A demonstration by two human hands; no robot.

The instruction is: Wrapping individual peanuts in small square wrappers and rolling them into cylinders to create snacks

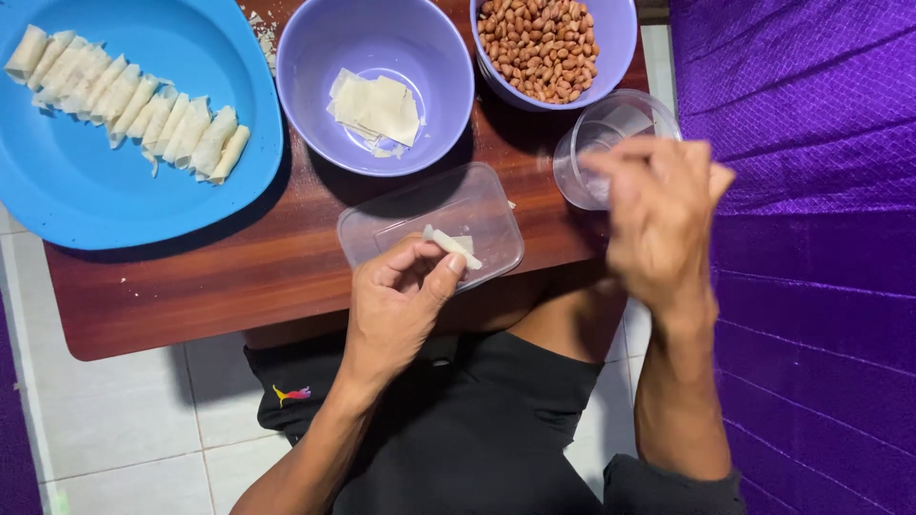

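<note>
left hand [396, 300] fingers [448, 272] pinch a rolled wrapper [452, 247] over the clear lid [431, 227] on the bench [239, 277]. right hand [663, 215], blurred, hovers at the clear cup [611, 133]; finger closure cannot be determined. blue tray [95, 181] holds finished rolls [134, 100].

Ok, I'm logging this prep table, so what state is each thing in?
left hand: pinching a rolled wrapper
right hand: blurred, at the clear cup
clear tray: nearly empty
blue plate: row of finished rolls
middle bowl: few flat wrappers
far bowl: full of peanuts
</note>
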